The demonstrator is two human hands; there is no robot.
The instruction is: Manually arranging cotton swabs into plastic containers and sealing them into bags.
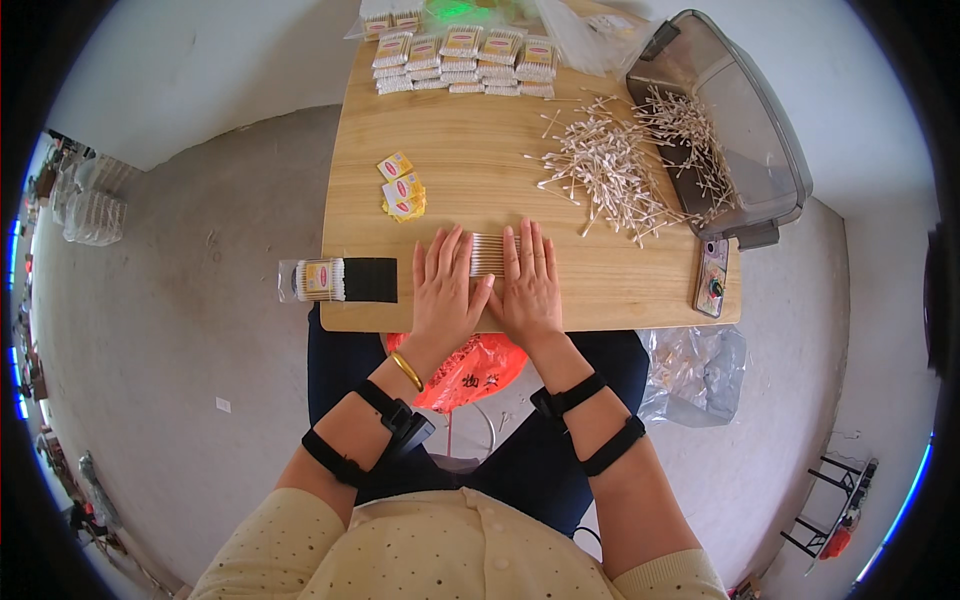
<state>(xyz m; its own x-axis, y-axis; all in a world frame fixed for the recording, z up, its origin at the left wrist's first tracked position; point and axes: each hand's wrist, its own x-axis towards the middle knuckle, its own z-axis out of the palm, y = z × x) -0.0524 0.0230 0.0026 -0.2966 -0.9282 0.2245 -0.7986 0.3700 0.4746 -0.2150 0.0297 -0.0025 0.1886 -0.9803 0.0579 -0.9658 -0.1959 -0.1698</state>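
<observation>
Row of swabs (pixel 488 255) on the table (pixel 450 130), near its front edge, between left hand (pixel 442 293) and right hand (pixel 530 293). From my remote view both lie flat, fingers extended, slightly parted, clamped on nothing; I judge they serve as side walls, aligning the row. Its ends under the fingers are hidden from me; the table partly covers the red bag (pixel 475 372).

Two hands (pixel 442 295) (pixel 530 290), one swab row (pixel 487 256), one swab heap (pixel 605 165), one grey bin (pixel 745 105), one phone (pixel 711 264)
</observation>
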